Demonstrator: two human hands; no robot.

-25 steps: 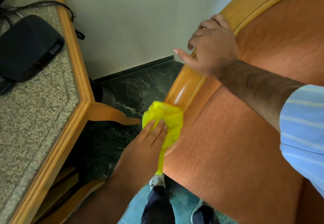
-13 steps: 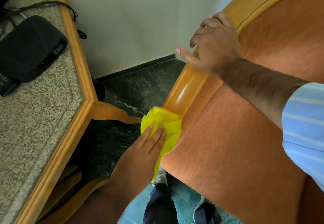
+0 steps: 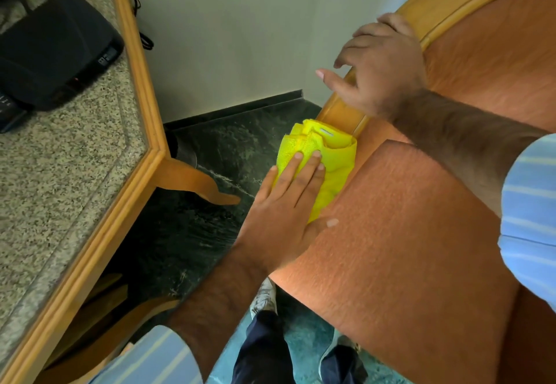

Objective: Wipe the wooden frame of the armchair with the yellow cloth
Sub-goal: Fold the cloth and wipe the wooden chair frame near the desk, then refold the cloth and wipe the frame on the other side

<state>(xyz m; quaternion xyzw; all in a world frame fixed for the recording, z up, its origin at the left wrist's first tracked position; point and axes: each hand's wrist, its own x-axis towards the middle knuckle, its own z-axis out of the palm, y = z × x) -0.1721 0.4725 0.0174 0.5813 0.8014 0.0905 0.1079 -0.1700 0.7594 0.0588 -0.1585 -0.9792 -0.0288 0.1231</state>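
Where under cloth (image 3: 334, 167), frame (image 3: 340, 113) unseen.

Left hand (image 3: 282, 203) flat, fingers straight, presses yellow cloth (image 3: 331, 155) onto lower end of wooden frame (image 3: 338, 113). Right hand (image 3: 382, 68) grips frame just above, fingers curled over its outer edge. Stone-topped table (image 3: 141, 83) at left.

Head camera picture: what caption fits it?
Wiping: left hand presses yellow cloth on armchair's wooden frame; right hand grips it.
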